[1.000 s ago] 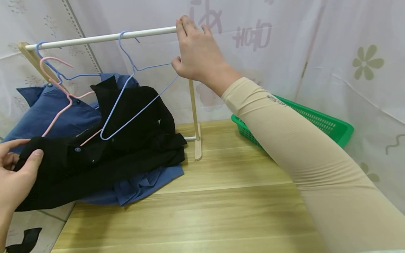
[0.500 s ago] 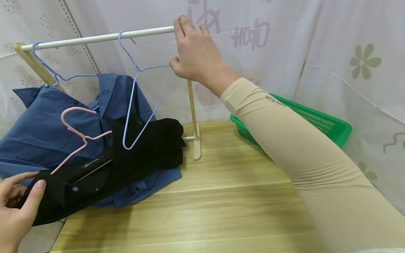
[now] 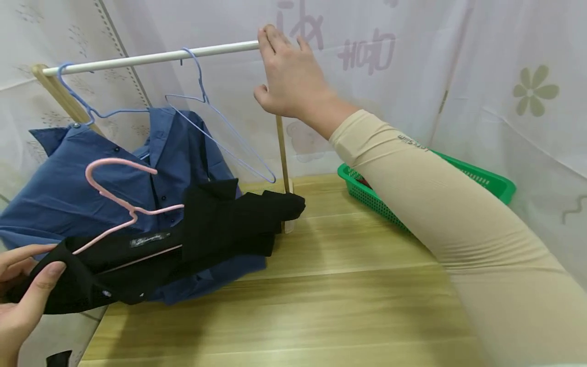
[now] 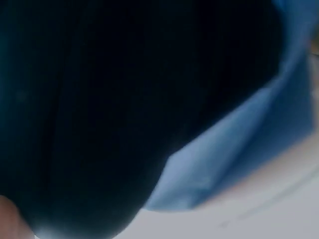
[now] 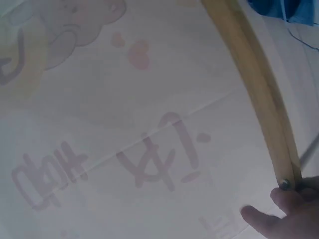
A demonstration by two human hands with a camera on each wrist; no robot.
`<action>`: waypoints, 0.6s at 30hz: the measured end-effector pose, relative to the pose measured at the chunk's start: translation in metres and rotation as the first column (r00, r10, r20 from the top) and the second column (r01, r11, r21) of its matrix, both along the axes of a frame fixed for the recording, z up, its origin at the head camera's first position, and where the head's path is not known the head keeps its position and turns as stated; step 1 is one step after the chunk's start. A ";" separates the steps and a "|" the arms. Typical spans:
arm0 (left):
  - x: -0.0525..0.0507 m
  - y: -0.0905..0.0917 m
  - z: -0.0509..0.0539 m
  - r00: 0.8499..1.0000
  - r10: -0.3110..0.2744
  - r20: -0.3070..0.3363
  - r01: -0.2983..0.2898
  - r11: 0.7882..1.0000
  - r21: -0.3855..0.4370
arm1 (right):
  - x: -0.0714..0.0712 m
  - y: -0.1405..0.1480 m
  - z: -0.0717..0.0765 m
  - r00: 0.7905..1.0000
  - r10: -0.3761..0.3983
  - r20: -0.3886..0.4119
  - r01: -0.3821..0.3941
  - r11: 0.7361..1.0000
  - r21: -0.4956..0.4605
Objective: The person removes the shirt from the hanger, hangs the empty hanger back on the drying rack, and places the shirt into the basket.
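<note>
At the lower left of the head view my left hand (image 3: pixel 27 290) pinches the shoulder of a black shirt (image 3: pixel 220 224). The shirt hangs on a pink hanger (image 3: pixel 114 200), whose hook is free of the rail. Dark cloth of the black shirt (image 4: pixel 124 99) fills most of the left wrist view. My right hand (image 3: pixel 293 76) grips the right end of the white rail (image 3: pixel 156 59) of a clothes rack, beside its wooden post (image 5: pixel 254 84) in the right wrist view. An unloaded blue hanger (image 3: pixel 202 86) hangs on the rail. The blue shirt (image 3: pixel 110 178) hangs farther left.
A green basket (image 3: pixel 380 201) stands at the back right, partly behind my sleeved right arm (image 3: pixel 435 214). The rack stands on a wooden table (image 3: pixel 321 306). A patterned curtain (image 3: pixel 486 51) covers the background. A black piece (image 3: pixel 58 358) shows on the floor at lower left.
The pink hanger and black shirt have come down and tilted, with the shirt swinging right. The unloaded blue hanger has turned on the rail. My right hand stays at the rail end.
</note>
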State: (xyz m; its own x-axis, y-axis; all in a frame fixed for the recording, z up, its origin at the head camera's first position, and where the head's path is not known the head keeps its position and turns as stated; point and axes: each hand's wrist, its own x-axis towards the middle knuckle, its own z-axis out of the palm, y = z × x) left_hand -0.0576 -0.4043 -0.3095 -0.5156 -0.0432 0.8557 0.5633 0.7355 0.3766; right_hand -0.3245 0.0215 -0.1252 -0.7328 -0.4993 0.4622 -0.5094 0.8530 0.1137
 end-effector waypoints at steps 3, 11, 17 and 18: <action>-0.013 0.012 0.015 0.998 -0.031 -0.049 0.033 0.999 0.032 | 0.007 0.010 0.006 0.996 0.019 0.085 -0.018 1.000 -0.019; -0.044 0.069 0.067 0.999 -0.014 -0.029 0.016 0.995 0.095 | 0.082 0.059 0.011 0.914 0.211 0.346 -0.136 0.964 -0.228; -0.063 0.105 0.111 0.999 0.027 -0.024 -0.024 0.991 0.130 | 0.118 0.108 0.006 0.933 0.257 0.252 -0.193 0.948 -0.252; -0.067 0.110 0.119 0.999 0.024 -0.028 -0.020 0.989 0.144 | 0.116 0.117 0.004 0.946 0.259 0.194 -0.204 0.943 -0.263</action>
State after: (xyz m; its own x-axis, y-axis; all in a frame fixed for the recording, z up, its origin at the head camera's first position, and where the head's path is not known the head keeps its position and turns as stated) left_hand -0.1243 -0.2943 -0.1905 -0.4875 -0.1780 0.8548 0.5604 0.6870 0.4626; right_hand -0.2084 0.1382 -0.1208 -0.7074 -0.5642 0.4258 -0.6850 0.6959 -0.2158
